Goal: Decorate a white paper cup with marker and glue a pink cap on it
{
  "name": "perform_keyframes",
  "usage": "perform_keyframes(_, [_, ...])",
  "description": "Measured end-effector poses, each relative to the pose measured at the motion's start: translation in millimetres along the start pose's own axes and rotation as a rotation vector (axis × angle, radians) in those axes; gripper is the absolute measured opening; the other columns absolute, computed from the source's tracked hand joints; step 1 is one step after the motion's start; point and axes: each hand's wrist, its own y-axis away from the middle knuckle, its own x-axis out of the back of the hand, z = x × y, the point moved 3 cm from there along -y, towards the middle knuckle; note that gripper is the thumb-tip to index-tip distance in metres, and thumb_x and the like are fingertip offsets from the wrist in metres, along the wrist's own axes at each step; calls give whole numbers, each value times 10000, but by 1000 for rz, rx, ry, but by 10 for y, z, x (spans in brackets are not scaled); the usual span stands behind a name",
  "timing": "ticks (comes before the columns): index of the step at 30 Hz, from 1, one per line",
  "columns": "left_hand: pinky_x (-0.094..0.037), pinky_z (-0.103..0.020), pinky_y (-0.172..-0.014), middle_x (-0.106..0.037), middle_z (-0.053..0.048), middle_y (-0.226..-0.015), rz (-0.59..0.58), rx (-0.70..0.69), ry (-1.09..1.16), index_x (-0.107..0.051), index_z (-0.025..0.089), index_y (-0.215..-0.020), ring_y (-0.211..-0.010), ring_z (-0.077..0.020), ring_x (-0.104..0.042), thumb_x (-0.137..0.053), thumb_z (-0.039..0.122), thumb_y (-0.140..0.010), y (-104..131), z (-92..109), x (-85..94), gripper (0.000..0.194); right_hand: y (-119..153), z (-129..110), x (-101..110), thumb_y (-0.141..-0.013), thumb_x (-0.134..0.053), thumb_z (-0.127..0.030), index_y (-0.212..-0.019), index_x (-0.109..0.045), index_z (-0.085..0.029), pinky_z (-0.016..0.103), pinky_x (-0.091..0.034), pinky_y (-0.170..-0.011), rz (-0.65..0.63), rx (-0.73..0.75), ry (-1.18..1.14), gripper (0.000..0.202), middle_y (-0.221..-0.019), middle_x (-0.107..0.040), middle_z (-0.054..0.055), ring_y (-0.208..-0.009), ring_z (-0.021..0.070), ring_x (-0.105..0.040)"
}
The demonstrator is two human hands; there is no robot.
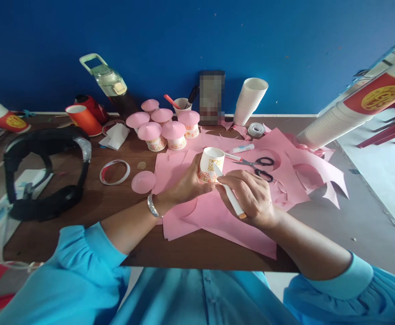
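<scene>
My left hand (194, 183) is wrapped round a white paper cup (212, 161) with its mouth tilted away from me. A yellow window-like pattern and orange flowers are drawn on the cup's side. In my right hand (251, 198) is a white marker pen (231, 197) with an orange end, its tip at the yellow drawing. Beneath both hands lie sheets of pink paper (231, 230). Just beyond my right hand rest black-handled scissors (256, 164), a capped white pen (241, 149) and a pen with a red end (233, 157).
Several decorated cups with pink cone roofs (176, 135) stand at the back left, near a loose pink cone (143, 182) and a tape roll (114, 172). Stacked white cups (249, 101), a bottle (111, 83) and a phone (211, 97) line the wall. A black head strap (46, 174) lies left.
</scene>
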Motion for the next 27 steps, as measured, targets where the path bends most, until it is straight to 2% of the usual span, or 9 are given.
perform_keyframes(2, [-541,-333,-724,-655,-89,-1141,-33,9,47,-548,225,-1222,-937,-224,-630,-861,506,-799,-2,-2,-9,597,1,-10,-3,-951,-666,-80,-1221,-626,-178,315,-574,-645,-5,-3,-11,290,-875,-735,45,-734,198,-701])
perform_keyframes(6, [-534,-321,-721,-644,-92,-1169,-25,54,69,-535,220,-1235,-969,-227,-629,-884,512,-790,7,-46,-14,636,2,-36,-8,-961,-665,-90,-1160,-626,-181,316,-564,-635,-31,-16,-17,223,-865,-734,42,-726,193,-702])
perform_keyframes(11, [-544,-334,-750,-637,-96,-1187,-34,55,56,-544,220,-1141,-1005,-237,-637,-871,506,-811,22,-52,-12,546,0,-54,-10,-981,-656,-92,-1140,-621,-172,310,-568,-643,-59,-27,-39,182,-869,-743,49,-730,186,-705])
perform_keyframes(15, [-555,-342,-759,-632,-106,-1199,-23,53,46,-538,213,-1142,-1013,-243,-648,-880,494,-801,12,-17,-8,558,-4,-67,-14,-987,-662,-94,-1108,-617,-156,308,-564,-635,-61,-24,-48,143,-859,-738,56,-717,180,-699])
perform_keyframes(22, [-555,-353,-748,-643,-97,-1143,-37,29,57,-535,217,-1227,-979,-240,-638,-843,488,-832,8,-47,-18,569,-9,-36,18,-977,-653,-94,-1152,-624,-181,308,-575,-651,-2,-5,-42,197,-886,-727,50,-750,185,-694])
perform_keyframes(27, [-554,-355,-744,-663,-70,-1050,-36,-6,-38,-540,221,-1250,-914,-224,-633,-828,538,-848,17,-51,-12,588,-9,-6,20,-968,-652,-81,-1206,-629,-158,317,-584,-654,12,-7,-35,251,-898,-727,65,-748,197,-695])
